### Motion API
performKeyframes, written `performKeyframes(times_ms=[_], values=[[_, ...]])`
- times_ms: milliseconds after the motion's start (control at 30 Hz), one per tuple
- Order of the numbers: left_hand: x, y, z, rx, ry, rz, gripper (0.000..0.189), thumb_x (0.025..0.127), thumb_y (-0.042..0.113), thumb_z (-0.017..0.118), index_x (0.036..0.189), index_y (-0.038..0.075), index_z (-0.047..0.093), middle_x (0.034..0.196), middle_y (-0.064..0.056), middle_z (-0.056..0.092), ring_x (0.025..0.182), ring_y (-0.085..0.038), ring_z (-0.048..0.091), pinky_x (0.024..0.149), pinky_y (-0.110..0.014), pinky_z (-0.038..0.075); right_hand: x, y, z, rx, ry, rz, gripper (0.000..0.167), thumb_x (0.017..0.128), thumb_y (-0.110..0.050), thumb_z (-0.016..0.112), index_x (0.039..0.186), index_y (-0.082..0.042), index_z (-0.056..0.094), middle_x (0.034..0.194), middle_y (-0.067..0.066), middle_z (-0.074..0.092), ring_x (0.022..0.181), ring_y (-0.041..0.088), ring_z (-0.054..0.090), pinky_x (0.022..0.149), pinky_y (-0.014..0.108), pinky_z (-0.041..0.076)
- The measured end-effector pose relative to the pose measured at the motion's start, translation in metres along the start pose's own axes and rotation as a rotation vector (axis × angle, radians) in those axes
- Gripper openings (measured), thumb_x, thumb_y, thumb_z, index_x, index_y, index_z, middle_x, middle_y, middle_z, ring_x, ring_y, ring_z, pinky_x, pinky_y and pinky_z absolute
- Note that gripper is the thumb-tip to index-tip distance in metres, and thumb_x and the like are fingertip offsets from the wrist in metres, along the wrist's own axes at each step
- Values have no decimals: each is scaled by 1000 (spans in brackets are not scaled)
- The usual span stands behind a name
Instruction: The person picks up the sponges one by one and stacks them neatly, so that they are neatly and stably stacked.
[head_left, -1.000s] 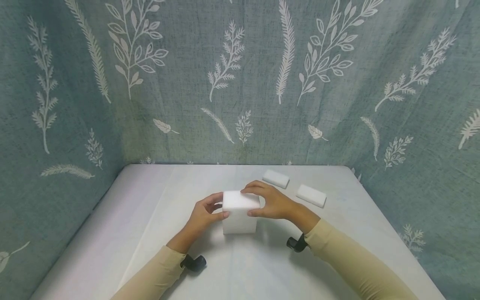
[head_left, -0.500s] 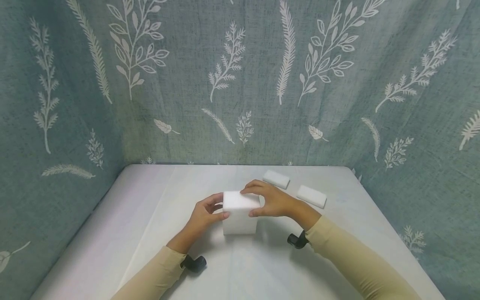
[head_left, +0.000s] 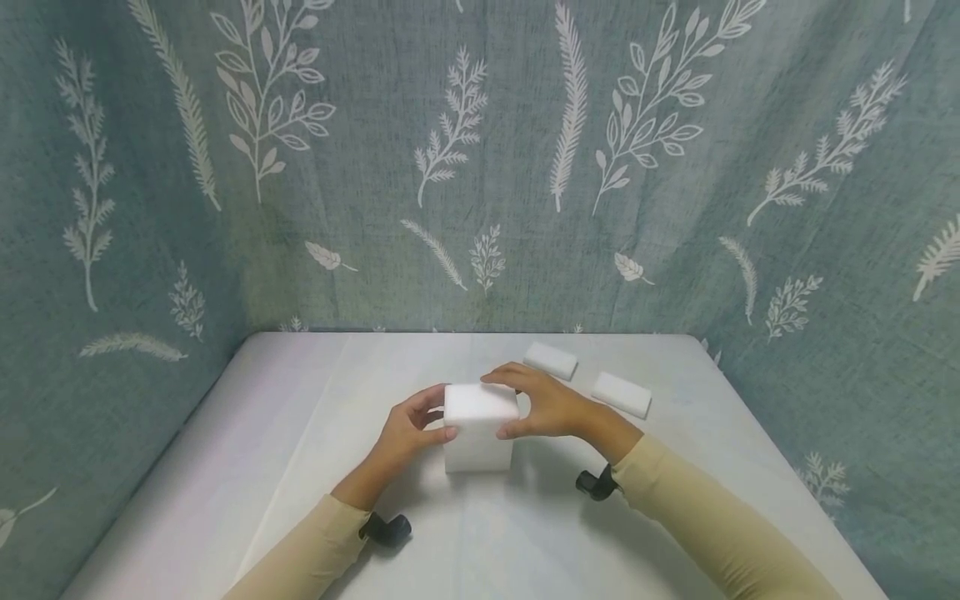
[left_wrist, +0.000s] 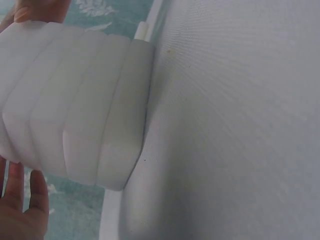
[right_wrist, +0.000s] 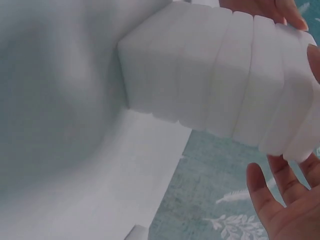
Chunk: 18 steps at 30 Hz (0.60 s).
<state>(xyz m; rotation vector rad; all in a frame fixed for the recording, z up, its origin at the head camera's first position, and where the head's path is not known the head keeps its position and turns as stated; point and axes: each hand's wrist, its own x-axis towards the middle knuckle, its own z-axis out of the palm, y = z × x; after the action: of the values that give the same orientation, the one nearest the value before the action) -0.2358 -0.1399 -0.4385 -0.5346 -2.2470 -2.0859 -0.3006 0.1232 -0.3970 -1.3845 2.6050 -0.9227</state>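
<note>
left hand and right hand grip white stack near top; press evenly from both sides, square uneven layers, keep flat on desk

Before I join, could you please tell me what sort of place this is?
Possibly a recording booth: patterned fabric hangs behind and beside a pale table, and black wrist-worn devices are visible.

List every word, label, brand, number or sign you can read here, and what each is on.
None: no readable text in any view.
White stack: visible faces look plain.
Farther loose block and nearer loose block: no text shows.
Patterned cloth: pale leaf and branch prints, no lettering.
Left wrist device, right wrist device: too small to tell.
</note>
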Motion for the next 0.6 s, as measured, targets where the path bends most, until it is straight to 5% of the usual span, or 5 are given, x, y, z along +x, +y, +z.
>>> performKeyframes(times_ms=[300, 600], values=[[1, -1, 3, -30, 5, -11, 70, 79, 8, 81, 141, 5, 48, 134, -17, 54, 124, -40, 48, 104, -61, 33, -21, 12, -7, 5, 4, 72, 81, 76, -55, 78, 144, -22, 47, 129, -10, 52, 113, 14, 51, 94, 42, 47], [0, 1, 1, -30, 6, 10, 69, 79, 6, 81, 140, 4, 48, 133, -18, 54, 124, -40, 48, 104, -62, 33, -40, 24, -18, -22, -10, 78, 82, 79, -50, 77, 145, -16, 44, 137, 3, 52, 115, 20, 53, 94, 41, 47]])
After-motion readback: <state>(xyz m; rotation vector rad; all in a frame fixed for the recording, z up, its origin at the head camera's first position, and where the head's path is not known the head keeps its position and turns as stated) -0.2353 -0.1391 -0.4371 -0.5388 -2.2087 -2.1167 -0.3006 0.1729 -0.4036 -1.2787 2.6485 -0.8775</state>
